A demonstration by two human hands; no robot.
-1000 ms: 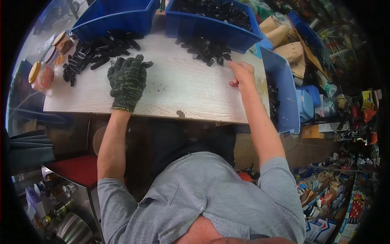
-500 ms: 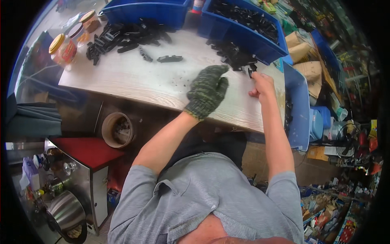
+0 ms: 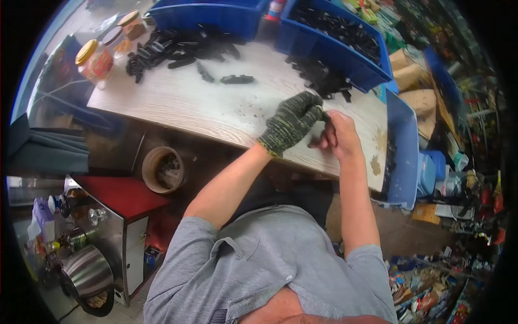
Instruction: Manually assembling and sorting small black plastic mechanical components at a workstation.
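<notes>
Left hand (image 3: 292, 121), in a knitted glove, and bare right hand (image 3: 335, 135) are met above the desk (image 3: 216, 108) near its right end. Both grips are closed together on a small black part (image 3: 325, 115). Loose black parts (image 3: 178, 48) and blue bins (image 3: 345, 38) are ranged behind.
</notes>
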